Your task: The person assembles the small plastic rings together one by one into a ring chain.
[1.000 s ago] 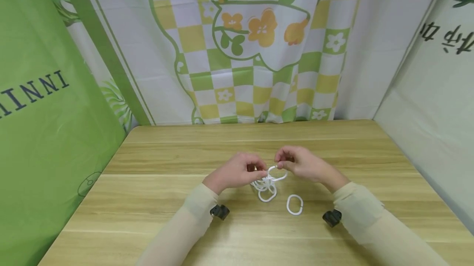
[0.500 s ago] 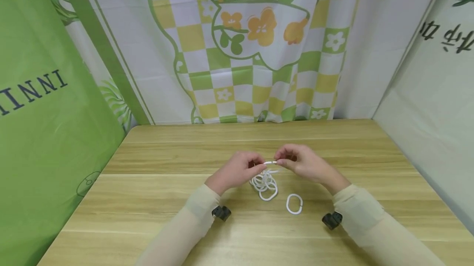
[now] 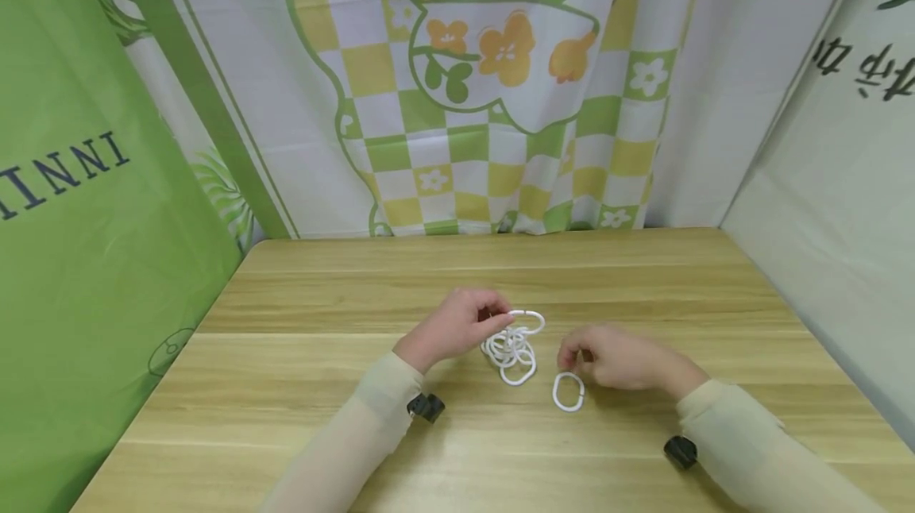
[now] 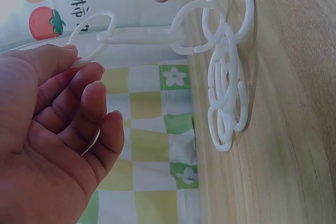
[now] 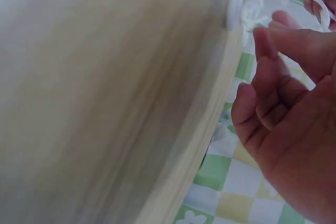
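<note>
My left hand (image 3: 457, 326) pinches a white plastic oval link (image 4: 113, 22) between thumb and index finger; the other fingers are loosely bent. From that link a chain of joined white links (image 4: 142, 35) runs down to a heap (image 3: 509, 348) on the table. A single loose white oval link (image 3: 569, 409), with a small gap in its right side, lies flat to the right of the heap. Just behind it is my right hand (image 3: 622, 354), fingers bent and close to its upper edge, holding nothing. In the right wrist view, thumb and index finger come together near the white links.
The wood-grain table (image 3: 357, 449) spreads around both hands. A patterned checkered curtain (image 3: 472, 179) hangs behind its far edge, with a green cloth (image 3: 107, 275) at left and a white one (image 3: 843, 219) at right. Small black devices (image 3: 426, 407) sit on the wrists.
My right hand has let go of the link at the chain's end and moved right and nearer, to the loose link. The left hand stays almost in place, still pinching the end link.
</note>
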Demonstrator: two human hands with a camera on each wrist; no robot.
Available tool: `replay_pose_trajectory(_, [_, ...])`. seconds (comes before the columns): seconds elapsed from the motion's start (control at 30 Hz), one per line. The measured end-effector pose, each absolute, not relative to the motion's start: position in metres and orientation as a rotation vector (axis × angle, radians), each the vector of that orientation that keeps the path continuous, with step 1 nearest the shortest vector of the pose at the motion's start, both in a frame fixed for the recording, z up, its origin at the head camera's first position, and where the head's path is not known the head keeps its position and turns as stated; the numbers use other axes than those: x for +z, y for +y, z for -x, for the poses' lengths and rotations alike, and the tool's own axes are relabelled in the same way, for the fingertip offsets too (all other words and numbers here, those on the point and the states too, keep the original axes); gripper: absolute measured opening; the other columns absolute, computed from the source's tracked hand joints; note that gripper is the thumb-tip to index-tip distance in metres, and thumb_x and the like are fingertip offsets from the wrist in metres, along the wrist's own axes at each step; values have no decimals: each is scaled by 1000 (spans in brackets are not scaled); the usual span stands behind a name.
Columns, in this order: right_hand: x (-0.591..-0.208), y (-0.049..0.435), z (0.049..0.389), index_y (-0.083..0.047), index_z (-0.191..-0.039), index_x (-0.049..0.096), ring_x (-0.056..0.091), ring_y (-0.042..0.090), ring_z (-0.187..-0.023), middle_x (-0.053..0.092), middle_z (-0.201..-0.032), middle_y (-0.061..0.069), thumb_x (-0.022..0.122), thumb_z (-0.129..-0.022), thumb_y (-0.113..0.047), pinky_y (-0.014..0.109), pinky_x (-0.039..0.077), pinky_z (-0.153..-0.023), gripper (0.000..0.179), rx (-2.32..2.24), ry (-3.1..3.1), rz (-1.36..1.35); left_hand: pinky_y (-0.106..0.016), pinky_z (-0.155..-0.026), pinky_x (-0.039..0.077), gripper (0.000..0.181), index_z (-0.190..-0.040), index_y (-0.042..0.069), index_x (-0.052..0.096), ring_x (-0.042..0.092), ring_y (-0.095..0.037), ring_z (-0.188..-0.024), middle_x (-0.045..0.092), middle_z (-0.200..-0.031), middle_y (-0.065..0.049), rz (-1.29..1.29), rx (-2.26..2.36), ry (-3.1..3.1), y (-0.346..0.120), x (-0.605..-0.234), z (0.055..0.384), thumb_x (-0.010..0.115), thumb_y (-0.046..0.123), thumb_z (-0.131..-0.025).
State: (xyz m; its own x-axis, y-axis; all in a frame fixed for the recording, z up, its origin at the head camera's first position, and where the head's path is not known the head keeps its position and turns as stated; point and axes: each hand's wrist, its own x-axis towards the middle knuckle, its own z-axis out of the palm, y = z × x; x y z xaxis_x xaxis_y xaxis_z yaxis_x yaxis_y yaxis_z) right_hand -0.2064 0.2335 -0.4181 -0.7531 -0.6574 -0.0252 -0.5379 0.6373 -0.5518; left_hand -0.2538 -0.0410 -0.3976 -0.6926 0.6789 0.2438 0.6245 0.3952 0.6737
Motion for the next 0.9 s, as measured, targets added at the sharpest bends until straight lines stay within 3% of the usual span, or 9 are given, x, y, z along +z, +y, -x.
replay_pose_trajectory(0.2, [-423,233,199,-23,-85,69,52,13,-84,55,-88,-11,63,-68,12,36,46,-77,40,-593,2706,1020,-23,-59,45,15,-97,7,72,52,-5,-65,61,-75,9,-1188,1190,2568,-44,-397,254,64,20,-97])
replay_pose_trajectory(0.4, [-425,232,201,-20,-79,59,46,7,-69,50,-72,-11,74,-81,-6,28,40,-63,20,-622,2679,913,-22,-59,46,17,-98,7,72,52,-5,-66,62,-77,9,-1207,1188,2561,-44,-399,255,64,22,-97])
replay_pose_trajectory(0.5, [-426,231,202,-19,-79,58,45,7,-66,49,-70,-10,77,-82,-16,27,39,-61,20,-628,2690,871,-22,-58,45,16,-98,8,72,52,-6,-65,62,-76,9,-1201,1201,2551,-44,-398,255,64,22,-97])
replay_pose_trajectory(0.73, [-427,229,204,-20,-75,58,44,6,-66,49,-69,-9,81,-74,-11,28,38,-62,25,-594,2723,903,-23,-59,46,15,-97,9,72,53,-6,-66,61,-77,9,-1230,1187,2564,-45,-396,255,64,22,-97])
replay_pose_trajectory(0.9, [-426,225,200,-22,-70,56,43,8,-68,47,-70,-10,77,-75,-6,29,38,-66,27,-493,2745,984,-22,-60,46,15,-96,8,72,52,-5,-66,62,-77,9,-1245,1175,2573,-45,-397,254,64,21,-97])
